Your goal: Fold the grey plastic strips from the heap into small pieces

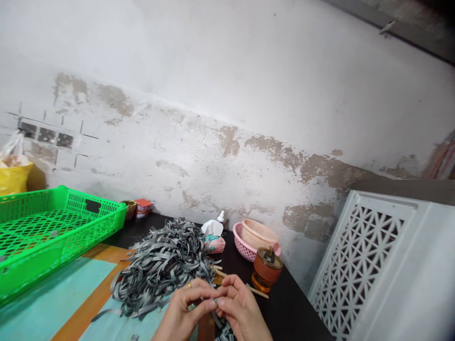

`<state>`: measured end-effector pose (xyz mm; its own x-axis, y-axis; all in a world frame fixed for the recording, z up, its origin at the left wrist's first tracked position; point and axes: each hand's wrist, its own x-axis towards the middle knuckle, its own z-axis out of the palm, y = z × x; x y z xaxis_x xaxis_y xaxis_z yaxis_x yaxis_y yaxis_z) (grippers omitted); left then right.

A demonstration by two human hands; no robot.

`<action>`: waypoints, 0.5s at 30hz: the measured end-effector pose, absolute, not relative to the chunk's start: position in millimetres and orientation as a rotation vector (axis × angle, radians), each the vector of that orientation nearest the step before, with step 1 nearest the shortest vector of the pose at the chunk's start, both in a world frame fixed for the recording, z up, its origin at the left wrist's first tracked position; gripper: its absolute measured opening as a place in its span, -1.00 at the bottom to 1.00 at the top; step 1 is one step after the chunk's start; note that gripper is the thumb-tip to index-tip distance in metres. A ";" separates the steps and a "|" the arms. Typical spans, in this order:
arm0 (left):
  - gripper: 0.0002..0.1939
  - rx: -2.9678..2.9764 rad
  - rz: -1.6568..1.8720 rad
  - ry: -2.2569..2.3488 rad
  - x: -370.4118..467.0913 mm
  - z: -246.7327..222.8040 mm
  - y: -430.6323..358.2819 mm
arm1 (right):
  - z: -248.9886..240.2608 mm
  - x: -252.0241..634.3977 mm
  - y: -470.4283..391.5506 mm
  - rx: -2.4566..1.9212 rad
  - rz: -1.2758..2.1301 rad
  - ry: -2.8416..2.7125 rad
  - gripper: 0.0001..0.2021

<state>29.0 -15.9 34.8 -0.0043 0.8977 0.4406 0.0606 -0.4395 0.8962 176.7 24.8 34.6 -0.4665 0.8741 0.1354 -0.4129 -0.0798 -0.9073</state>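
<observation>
Near the bottom middle, my left hand [188, 307] and my right hand [241, 308] meet with thumbs and forefingers pinched together. A narrow grey strip [215, 318] runs down between them from the fingertips. The fingers cover most of what is pinched. Just beyond my left hand lies a large loose pile of grey strips [167, 265], heaped on the table. Several small grey pieces [225, 331] lie below my right hand, partly hidden by it. A wooden stick [258, 291] shows behind my right hand.
A green plastic crate [64, 251] stands at the left. Behind the pile sit a tissue pack [215, 244] and a white bottle [220, 218]. Pink basket [245, 246], peach bowl [259, 233] and amber jar [266, 271] stand right. A grey vented casing [362, 265] borders the table.
</observation>
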 end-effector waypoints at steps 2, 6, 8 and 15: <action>-0.84 1.567 1.568 1.005 28.1 37.5 -17.2 | 34.6 175.2 23.6 -0.540 1.755 -1.209 -0.59; -0.82 1.534 1.612 1.029 29.1 34.8 -17.5 | 24.1 169.4 26.6 -0.486 1.805 -1.164 -0.56; -0.82 1.520 1.619 1.027 29.1 29.4 -15.4 | 16.1 165.4 30.1 -0.467 1.788 -1.136 -0.55; -0.85 1.544 1.603 0.992 24.2 18.4 -5.8 | 10.2 162.6 33.3 -0.431 1.756 -1.211 -0.56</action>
